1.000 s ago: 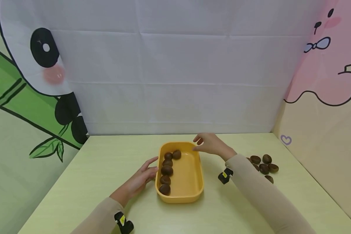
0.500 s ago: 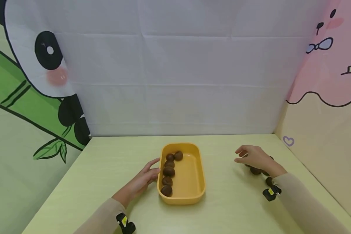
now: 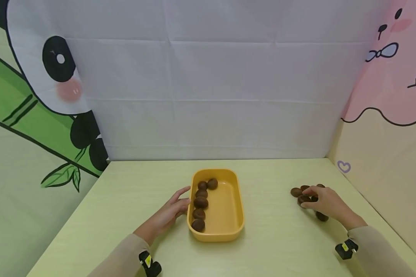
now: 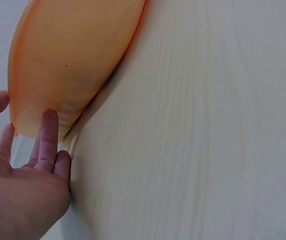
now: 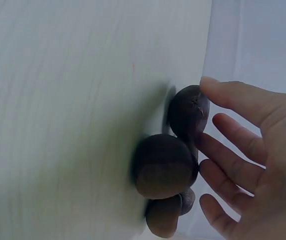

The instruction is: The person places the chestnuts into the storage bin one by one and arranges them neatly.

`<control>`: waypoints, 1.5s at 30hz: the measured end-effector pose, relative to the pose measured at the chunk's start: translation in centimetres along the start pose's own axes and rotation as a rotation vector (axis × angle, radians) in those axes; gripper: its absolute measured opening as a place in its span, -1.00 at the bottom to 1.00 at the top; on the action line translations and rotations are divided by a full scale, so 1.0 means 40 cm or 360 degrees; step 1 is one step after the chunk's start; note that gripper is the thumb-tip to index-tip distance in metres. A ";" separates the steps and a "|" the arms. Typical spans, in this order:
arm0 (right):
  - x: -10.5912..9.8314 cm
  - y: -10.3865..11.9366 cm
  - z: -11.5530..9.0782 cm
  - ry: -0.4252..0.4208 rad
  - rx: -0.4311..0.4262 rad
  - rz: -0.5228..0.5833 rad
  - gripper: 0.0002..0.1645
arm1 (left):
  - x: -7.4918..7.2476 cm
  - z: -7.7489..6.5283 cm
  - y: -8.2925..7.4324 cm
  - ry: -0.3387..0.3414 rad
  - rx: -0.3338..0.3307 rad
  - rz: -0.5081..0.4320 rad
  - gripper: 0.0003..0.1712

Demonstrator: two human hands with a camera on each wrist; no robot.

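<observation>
Several brown chestnuts (image 3: pixel 200 202) lie along the left side of a yellow plastic tray (image 3: pixel 227 211). My left hand (image 3: pixel 164 216) rests its fingertips against the tray's left side; in the left wrist view, one straight finger (image 4: pixel 49 137) lies on the tray's outer wall. At the right, my right hand (image 3: pixel 328 204) reaches over a loose cluster of chestnuts (image 3: pixel 296 192). Its thumb and a finger pinch one chestnut (image 5: pixel 188 112) from opposite sides in the right wrist view, while the other fingers stay spread. Part of the cluster is hidden under this hand.
The pale wooden table (image 3: pixel 152 173) meets a white cloth backdrop (image 3: pixel 211 96) at the back. Printed cartoon panels (image 3: pixel 384 154) stand at both sides. A black wrist camera (image 3: pixel 346 249) sits on each sleeve.
My right hand has moved from the tray's top right rim, holding nothing, rightward to the chestnut cluster and down onto one chestnut. My left hand stays at the tray.
</observation>
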State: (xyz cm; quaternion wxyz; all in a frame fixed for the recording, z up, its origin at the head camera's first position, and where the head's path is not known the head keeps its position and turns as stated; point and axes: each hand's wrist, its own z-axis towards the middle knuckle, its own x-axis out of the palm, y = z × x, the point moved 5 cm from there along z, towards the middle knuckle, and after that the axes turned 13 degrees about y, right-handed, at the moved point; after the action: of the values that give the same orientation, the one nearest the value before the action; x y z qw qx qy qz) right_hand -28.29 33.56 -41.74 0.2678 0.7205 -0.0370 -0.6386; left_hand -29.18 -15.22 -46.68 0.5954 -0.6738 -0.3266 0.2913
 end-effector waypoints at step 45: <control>-0.026 0.314 0.191 0.0098 -0.0354 0.0213 -0.62 | 0.000 0.003 0.003 -0.0006 0.0014 -0.0019 -0.28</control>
State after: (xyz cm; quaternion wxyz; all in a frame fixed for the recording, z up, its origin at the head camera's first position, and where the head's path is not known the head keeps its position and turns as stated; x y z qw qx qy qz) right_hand -32.04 20.64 -35.67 0.3892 0.7014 -0.0057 -0.5970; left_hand -29.25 -15.14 -46.81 0.5995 -0.6687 -0.3304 0.2904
